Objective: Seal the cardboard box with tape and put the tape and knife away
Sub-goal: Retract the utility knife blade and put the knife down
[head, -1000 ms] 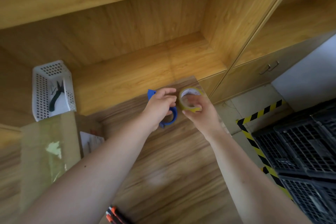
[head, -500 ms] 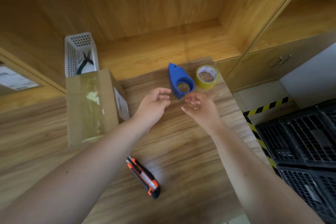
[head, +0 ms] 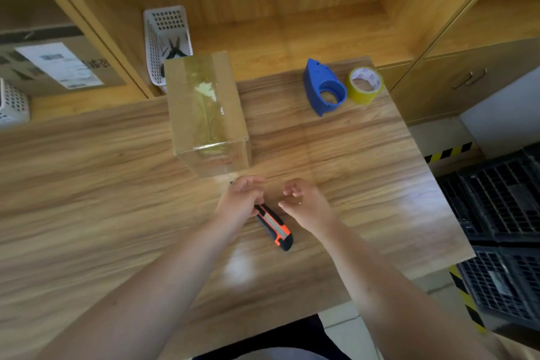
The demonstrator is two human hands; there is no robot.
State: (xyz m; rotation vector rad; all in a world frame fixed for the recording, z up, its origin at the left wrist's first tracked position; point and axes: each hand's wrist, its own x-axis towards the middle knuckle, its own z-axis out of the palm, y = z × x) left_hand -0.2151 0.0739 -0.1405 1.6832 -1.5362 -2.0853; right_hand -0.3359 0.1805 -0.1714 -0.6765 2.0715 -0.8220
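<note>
The taped cardboard box (head: 207,114) stands just beyond the left hand (head: 239,202), whose curled fingers (head: 251,183) cover the front end of the orange-and-black utility knife (head: 274,226); whether they grip it is unclear. The right hand (head: 306,207) hovers beside the knife, fingers loosely parted and empty. Well beyond its fingertips sit the blue tape dispenser (head: 323,88) and yellow tape roll (head: 365,85), 2 items touching.

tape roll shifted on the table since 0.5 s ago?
No. The tape roll still sits at the table's far right corner, just right of the blue dispenser; only the camera moved.
</note>
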